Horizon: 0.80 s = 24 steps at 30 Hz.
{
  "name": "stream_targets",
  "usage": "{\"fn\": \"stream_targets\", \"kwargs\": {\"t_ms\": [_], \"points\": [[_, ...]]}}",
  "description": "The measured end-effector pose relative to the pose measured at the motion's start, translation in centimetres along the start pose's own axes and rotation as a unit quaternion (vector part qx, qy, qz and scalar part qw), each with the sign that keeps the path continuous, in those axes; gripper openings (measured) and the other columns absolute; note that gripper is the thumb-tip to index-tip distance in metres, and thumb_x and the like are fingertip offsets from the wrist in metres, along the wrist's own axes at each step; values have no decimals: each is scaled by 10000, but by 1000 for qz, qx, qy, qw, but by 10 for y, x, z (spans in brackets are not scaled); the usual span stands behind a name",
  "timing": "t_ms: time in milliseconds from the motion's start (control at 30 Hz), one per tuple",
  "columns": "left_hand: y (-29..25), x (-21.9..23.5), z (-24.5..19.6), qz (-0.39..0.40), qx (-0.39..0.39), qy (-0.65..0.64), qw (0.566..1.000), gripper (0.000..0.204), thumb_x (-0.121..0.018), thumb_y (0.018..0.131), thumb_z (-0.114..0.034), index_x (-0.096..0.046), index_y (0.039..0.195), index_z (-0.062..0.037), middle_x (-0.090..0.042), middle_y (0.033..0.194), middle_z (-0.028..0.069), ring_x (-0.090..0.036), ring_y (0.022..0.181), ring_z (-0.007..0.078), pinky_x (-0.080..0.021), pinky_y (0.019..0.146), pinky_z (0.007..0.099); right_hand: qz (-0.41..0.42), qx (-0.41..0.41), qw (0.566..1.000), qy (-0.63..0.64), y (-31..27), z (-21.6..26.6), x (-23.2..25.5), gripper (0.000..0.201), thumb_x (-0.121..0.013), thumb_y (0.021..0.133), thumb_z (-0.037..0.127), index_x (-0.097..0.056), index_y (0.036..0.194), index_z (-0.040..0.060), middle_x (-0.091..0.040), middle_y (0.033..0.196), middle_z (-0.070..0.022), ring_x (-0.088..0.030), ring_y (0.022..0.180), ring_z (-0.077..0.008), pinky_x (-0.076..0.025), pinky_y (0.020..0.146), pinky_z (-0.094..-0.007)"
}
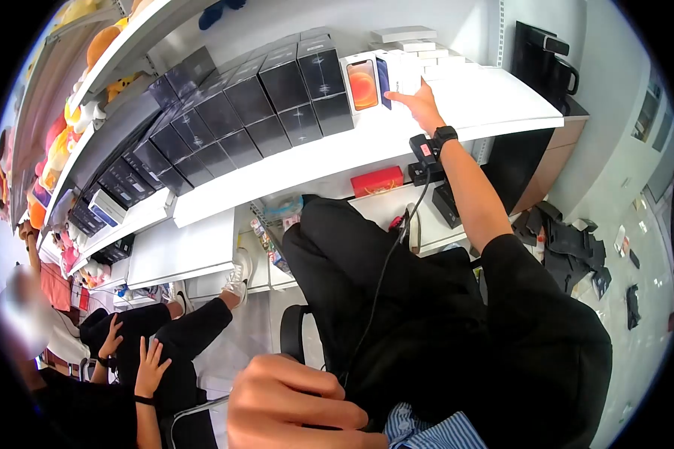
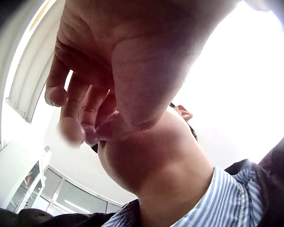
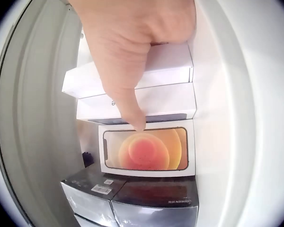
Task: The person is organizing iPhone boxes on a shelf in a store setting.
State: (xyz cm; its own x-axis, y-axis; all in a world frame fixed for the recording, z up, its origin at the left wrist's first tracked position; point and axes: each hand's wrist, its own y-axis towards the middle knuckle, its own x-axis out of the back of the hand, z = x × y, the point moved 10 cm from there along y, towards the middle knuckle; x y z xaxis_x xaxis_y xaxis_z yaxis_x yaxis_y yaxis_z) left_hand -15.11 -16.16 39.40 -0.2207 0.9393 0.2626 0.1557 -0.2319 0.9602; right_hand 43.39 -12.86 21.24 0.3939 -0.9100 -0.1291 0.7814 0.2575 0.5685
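My right hand [image 1: 424, 107] holds white phone boxes standing on the white shelf [image 1: 494, 105]. Its thumb lies across a phone box with a dark blue front [image 1: 383, 79], and the tip reaches that front edge. Another white box [image 3: 168, 78] sits under the palm; the other fingers are largely hidden behind it. Beside them stands a phone box with an orange-red picture [image 3: 144, 150], overlapped by the thumb tip in the right wrist view. My left hand [image 1: 296, 404] is raised near the chin, loosely curled and holding nothing.
Stacked black boxes [image 1: 251, 97] fill the shelf to the left. More flat white boxes [image 1: 408, 35] lie behind my right hand. A red box [image 1: 377, 182] sits on the lower shelf. Another person's hands [image 1: 150, 367] are at lower left. A cable [image 1: 386, 277] runs from my right wrist.
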Motion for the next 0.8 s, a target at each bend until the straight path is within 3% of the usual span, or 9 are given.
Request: {"fn": "stream_targets", "kwargs": {"t_ms": [67, 133, 167, 233, 267, 333, 367, 433, 800], "points": [[-8, 0, -1, -165, -82, 41, 982, 120, -805, 822, -212, -800, 821, -92, -615, 601, 7, -533, 462, 98, -337, 413, 219, 8, -3, 1000, -7, 0, 0, 1, 702, -918, 699, 103, -563, 1288, -42, -723, 1131, -148, -715, 1002, -217, -576, 877, -326], [-9, 2, -3, -167, -83, 43, 981, 112, -818, 807, -217, -805, 817, -106, -619, 618, 2, -542, 479, 99, -349, 427, 225, 11, -5, 1000, -7, -2, 0, -1, 702, -917, 701, 102, -561, 1288, -42, -722, 1132, -148, -714, 1003, -217, -576, 877, -324], [1, 9, -3, -51, -29, 15, 998, 105, -825, 798, -214, -806, 814, -111, -620, 627, 1, -546, 487, 100, -353, 433, 227, 9, -3, 1000, -2, -2, 1, -2, 699, -916, 702, 102, -561, 1287, -42, -722, 1130, -148, -713, 1003, -217, -576, 876, -323], [0, 11, -3, -51, -33, 9, 998, 102, -840, 778, -208, -809, 810, -116, -623, 638, 2, -548, 494, 101, -354, 439, 227, 9, 1, 1000, 2, 1, 3, -2, 694, -915, 704, 102, -562, 1284, -43, -722, 1130, -147, -712, 1007, -215, -575, 876, -322], [-9, 6, -1, -169, -90, 33, 981, 107, -849, 767, -205, -810, 808, -115, -624, 641, 3, -547, 493, 101, -351, 438, 226, 13, 0, 1000, 1, 1, 2, -2, 691, -915, 705, 101, -563, 1283, -42, -722, 1130, -146, -710, 1011, -214, -574, 877, -321], [-10, 7, -1, -179, -62, 41, 981, 115, -861, 751, -201, -813, 809, -115, -625, 644, 7, -545, 493, 103, -346, 436, 224, 16, -3, 1000, -1, -1, -2, -3, 688, -914, 706, 101, -563, 1280, -42, -722, 1129, -145, -709, 1012, -212, -573, 877, -322], [-2, 13, -5, -69, 22, 24, 997, 118, -865, 747, -200, -814, 811, -115, -625, 646, 8, -544, 493, 104, -344, 435, 223, 14, -3, 1000, -1, -1, -2, -3, 687, -914, 706, 102, -564, 1279, -42, -722, 1128, -146, -710, 1010, -212, -573, 877, -323], [0, 5, 2, 37, 102, 5, 994, 119, -869, 746, -198, -816, 812, -114, -625, 647, 9, -543, 495, 106, -342, 433, 222, 8, 1, 1000, -6, 2, 2, -3, 683, -914, 706, 102, -566, 1276, -41, -722, 1128, -146, -711, 1005, -212, -572, 877, -325], [-7, 8, -2, 26, -22, -17, 999, 140, -885, 728, -186, -823, 832, -114, -621, 661, 6, -551, 506, 105, -332, 432, 217, 1, -12, 1000, -22, 0, 0, -1, 688, -922, 694, 115, -577, 1270, -35, -724, 1134, -153, -716, 1006, -223, -574, 879, -329]]}}
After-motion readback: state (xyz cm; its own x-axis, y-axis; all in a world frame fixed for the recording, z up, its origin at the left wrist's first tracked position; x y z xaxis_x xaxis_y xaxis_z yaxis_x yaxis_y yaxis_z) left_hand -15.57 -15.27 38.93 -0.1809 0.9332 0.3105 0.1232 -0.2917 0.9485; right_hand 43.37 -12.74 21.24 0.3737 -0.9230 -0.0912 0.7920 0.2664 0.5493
